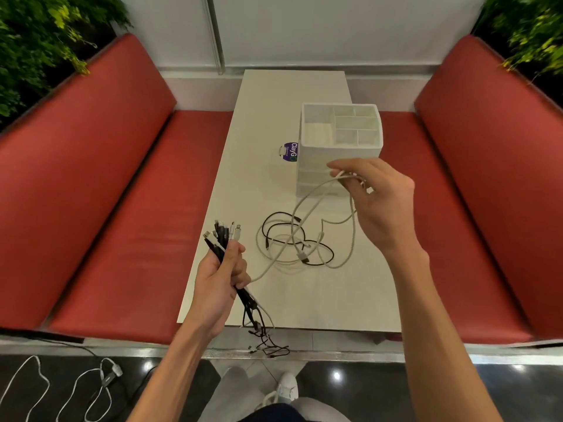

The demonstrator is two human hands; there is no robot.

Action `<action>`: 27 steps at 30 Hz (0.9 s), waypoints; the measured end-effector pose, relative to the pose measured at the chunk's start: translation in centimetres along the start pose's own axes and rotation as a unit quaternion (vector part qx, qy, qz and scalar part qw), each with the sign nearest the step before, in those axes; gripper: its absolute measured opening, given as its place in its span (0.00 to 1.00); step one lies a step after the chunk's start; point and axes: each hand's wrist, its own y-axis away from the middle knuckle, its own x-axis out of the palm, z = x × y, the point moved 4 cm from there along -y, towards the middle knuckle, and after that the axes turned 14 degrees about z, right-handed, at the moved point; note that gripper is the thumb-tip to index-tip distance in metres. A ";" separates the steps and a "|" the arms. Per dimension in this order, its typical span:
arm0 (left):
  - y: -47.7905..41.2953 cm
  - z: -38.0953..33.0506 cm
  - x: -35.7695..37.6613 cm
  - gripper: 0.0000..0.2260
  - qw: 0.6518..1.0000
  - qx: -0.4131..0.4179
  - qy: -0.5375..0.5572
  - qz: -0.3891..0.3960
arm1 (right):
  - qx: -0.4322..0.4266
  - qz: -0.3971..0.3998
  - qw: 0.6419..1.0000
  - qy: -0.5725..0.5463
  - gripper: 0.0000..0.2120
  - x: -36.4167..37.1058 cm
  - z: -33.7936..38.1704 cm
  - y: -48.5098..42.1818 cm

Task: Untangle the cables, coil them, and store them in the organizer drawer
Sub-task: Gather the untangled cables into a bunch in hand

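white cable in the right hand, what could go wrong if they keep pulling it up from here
1. The white cable in the right hand still loops through the black cable on the table; lifting may tighten the snarl.
2. The bundle in the left hand dangles past the table edge, so those ends could catch.
3. Drag might nudge the white organizer.

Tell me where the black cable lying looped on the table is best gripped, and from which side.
Probably at the plug end of the black cable, on the near side of the pile. Come from above and from the near table edge, pinching it with the fingers. The end lies exposed on top, while the loops behind it cross the white cable lifted by the right hand.
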 end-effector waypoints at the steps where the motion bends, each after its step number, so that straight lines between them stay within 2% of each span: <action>1: -0.1 -0.1 0.1 0.12 1.000 0.000 0.002 -0.003 | -0.005 -0.001 1.000 -0.010 0.09 -0.2 0.6 -0.2; 5: -0.4 -0.3 0.4 0.13 1.000 0.000 0.020 -0.002 | 0.009 -0.017 1.000 -0.019 0.05 -0.9 2.7 -0.2; 7: -0.6 -0.5 0.4 0.14 1.000 -0.002 0.022 -0.001 | 0.034 0.004 0.999 -0.041 0.02 -1.3 3.3 -0.1; 9: -0.6 -0.7 0.6 0.16 1.000 -0.004 0.019 0.001 | 0.086 0.075 0.990 -0.085 0.09 -1.4 3.2 -0.1; 11: -0.6 -0.9 0.9 0.17 1.000 0.001 0.002 0.010 | 0.135 0.179 0.969 -0.108 0.15 -0.9 2.8 -0.1; 14: -0.6 -0.9 1.3 0.19 0.998 0.011 -0.047 0.027 | 0.150 0.289 0.935 -0.140 0.13 0.8 2.2 0.5; 17: -0.9 -0.9 2.1 0.20 0.991 0.028 -0.123 0.054 | 0.143 0.289 0.923 -0.210 0.07 2.4 1.8 1.3; 19: -0.7 -1.4 3.2 0.12 0.978 0.040 -0.184 0.093 | 0.134 0.277 0.926 -0.221 0.06 3.1 1.8 1.5; 22: -0.7 -1.3 4.6 0.12 0.963 0.009 -0.230 0.138 | 0.123 0.276 0.933 -0.194 0.05 4.0 1.7 1.8; 24: -0.9 -1.1 5.1 0.04 0.962 0.005 -0.236 0.135 | 0.124 0.282 0.935 -0.174 0.04 4.6 1.5 1.9; 27: -1.1 -1.4 4.4 0.16 0.976 0.031 -0.185 0.107 | 0.148 0.282 0.929 -0.186 0.03 4.4 -0.2 1.8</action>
